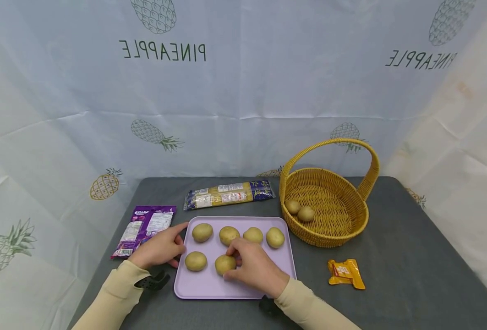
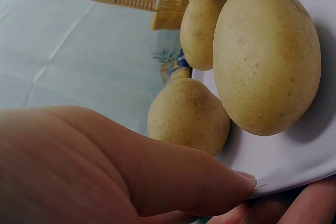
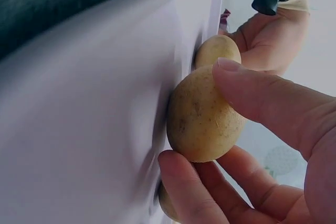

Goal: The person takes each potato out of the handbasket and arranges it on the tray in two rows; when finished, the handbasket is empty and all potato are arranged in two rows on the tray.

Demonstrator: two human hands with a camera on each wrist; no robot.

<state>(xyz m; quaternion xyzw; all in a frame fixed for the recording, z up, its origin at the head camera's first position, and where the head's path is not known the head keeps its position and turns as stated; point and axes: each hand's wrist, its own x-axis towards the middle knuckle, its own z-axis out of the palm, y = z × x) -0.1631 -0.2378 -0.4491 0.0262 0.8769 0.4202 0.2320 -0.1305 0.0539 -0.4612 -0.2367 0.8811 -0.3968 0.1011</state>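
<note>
Biggest thing on my remote feed is the pale cloth (image 1: 243, 87), filling the top of the head view, pineapple sketches and mirrored lettering all over it. Below that I've got the dark grey worktop (image 1: 408, 261) across the lower half. Then the lilac tray (image 1: 204, 288), bottom centre, and the yellow woven basket (image 1: 330, 239) right of centre, handle up. A long yellow-and-blue packet (image 1: 228, 194) lies mid-frame behind the tray, with a purple packet (image 1: 146, 224) at lower left.

Now the hands. My right hand (image 1: 256, 268) is at lower centre, its grip pinching one potato: thumb on one side, fingertips on the other. My left hand (image 1: 163, 247), lower left, has its grip on the tray's left edge, thumb over the rim and fingers outside it.

Small orange packet (image 1: 346, 273) at lower right, well apart from the tray.

Smallest are the spuds. The held potato (image 1: 223, 265) sits between right thumb and fingers, over the tray's middle; I can't tell if it's touching the tray. Five other potatoes (image 1: 195, 261) lie on the tray, four across the back and one front left, plus two inside the basket's left side.
</note>
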